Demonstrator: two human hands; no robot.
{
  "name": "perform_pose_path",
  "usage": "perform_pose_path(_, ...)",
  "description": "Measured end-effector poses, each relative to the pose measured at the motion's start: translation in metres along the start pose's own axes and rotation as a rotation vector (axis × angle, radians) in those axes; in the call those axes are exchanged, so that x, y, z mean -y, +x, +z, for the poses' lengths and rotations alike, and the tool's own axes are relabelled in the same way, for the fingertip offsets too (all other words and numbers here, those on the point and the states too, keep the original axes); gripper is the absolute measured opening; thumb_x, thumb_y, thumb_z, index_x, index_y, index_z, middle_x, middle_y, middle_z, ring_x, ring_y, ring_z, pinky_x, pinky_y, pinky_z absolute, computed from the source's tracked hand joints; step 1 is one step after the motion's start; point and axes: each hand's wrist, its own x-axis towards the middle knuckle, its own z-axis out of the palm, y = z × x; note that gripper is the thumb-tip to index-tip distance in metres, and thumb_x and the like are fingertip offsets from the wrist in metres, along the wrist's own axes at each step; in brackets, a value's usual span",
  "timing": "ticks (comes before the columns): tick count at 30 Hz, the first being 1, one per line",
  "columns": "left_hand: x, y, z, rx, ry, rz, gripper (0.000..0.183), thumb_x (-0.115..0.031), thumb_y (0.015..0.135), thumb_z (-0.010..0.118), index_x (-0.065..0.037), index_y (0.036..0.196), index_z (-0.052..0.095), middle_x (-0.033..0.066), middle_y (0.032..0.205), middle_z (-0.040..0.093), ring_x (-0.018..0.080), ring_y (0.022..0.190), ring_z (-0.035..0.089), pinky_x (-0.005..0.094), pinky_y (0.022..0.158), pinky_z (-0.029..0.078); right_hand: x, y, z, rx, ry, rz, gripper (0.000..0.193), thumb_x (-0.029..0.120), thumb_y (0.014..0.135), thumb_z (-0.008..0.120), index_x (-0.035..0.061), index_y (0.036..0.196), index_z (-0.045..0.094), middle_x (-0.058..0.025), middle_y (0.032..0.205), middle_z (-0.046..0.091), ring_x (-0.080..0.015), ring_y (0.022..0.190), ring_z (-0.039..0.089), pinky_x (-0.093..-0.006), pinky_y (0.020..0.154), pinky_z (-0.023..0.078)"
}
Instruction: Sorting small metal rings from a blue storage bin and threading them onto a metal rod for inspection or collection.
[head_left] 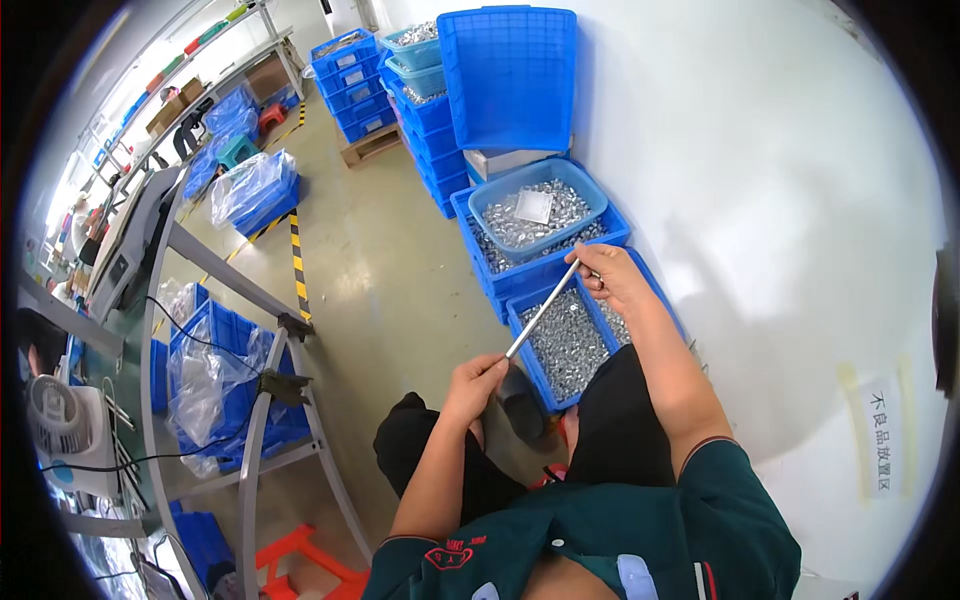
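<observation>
A thin silvery metal rod (pixel 543 308) spans the gap between my two hands, slanting up to the right. My left hand (pixel 474 388) pinches its lower end in front of my left knee. The upper end is gripped by the fingers of my right hand (pixel 612 276), over the bins. Below the rod lies a blue bin (pixel 545 382) full of small shiny metal parts. Just beyond my right hand, a light blue basket (pixel 487 236) holds larger metal pieces and a small white card (pixel 534 206); it rests on a bigger blue crate (pixel 492 284).
An upright blue crate (pixel 508 75) leans by the white wall (pixel 760 200). Stacked blue crates (pixel 428 150) stand farther back. On the left is a grey-framed workbench (pixel 250 480) with a white fan (pixel 62 420), plastic-covered blue bins (pixel 215 370) and a red stool (pixel 305 560).
</observation>
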Motion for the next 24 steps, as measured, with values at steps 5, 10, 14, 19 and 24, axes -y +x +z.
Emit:
perform_pose_path(5, -0.001, 0.003, -0.001, 0.014, -0.032, -0.006, 0.023, -0.017, 0.088, 0.053, 0.002, 0.098, 0.061, -0.0021, 0.061, 0.049, 0.0062, 0.055, 0.044, 0.0202, 0.052, 0.033, -0.004, -0.009, 0.026, 0.188, -0.161, 0.151, 0.023, 0.024, 0.085, 0.060, 0.0015, 0.090, 0.063, 0.0018, 0.061, 0.046, -0.0035, 0.045, 0.037, -0.0176, 0.036, 0.019)
perform_pose_path(10, -0.012, 0.008, 0.004, -0.019, -0.134, 0.031, 0.023, -0.019, 0.088, 0.052, 0.000, 0.096, 0.062, -0.0022, 0.060, 0.049, 0.0057, 0.055, 0.043, 0.0201, 0.053, 0.031, -0.009, -0.005, 0.019, 0.334, -0.180, 0.334, 0.026, 0.025, 0.087, 0.056, 0.0005, 0.095, 0.060, -0.0020, 0.069, 0.051, -0.0039, 0.048, 0.037, -0.0160, 0.036, 0.021)
perform_pose_path(14, -0.012, 0.007, 0.005, -0.017, -0.133, 0.024, 0.021, -0.018, 0.088, 0.053, -0.001, 0.095, 0.063, -0.0023, 0.060, 0.049, 0.0055, 0.055, 0.043, 0.0202, 0.052, 0.030, -0.008, 0.007, -0.004, 0.156, 0.212, 0.328, 0.023, 0.013, 0.087, 0.049, -0.0042, 0.100, 0.056, -0.0093, 0.080, 0.054, -0.0064, 0.052, 0.042, -0.0170, 0.035, 0.029)
perform_pose_path(19, -0.010, 0.005, 0.002, -0.010, -0.102, 0.028, 0.021, -0.019, 0.088, 0.053, -0.001, 0.095, 0.062, -0.0020, 0.060, 0.050, 0.0059, 0.055, 0.044, 0.0203, 0.052, 0.032, -0.007, 0.008, -0.011, 0.144, 0.359, 0.261, 0.014, 0.009, 0.083, 0.055, 0.0001, 0.095, 0.054, -0.0075, 0.075, 0.054, -0.0053, 0.046, 0.039, -0.0166, 0.034, 0.027)
perform_pose_path(24, -0.007, 0.004, -0.001, 0.018, -0.058, 0.061, 0.022, -0.018, 0.088, 0.053, 0.001, 0.095, 0.061, -0.0013, 0.060, 0.050, 0.0066, 0.056, 0.045, 0.0207, 0.053, 0.034, -0.008, 0.010, -0.013, 0.171, 0.426, 0.210, 0.019, 0.020, 0.086, 0.058, 0.0029, 0.091, 0.054, -0.0048, 0.070, 0.052, -0.0043, 0.045, 0.038, -0.0161, 0.034, 0.025)
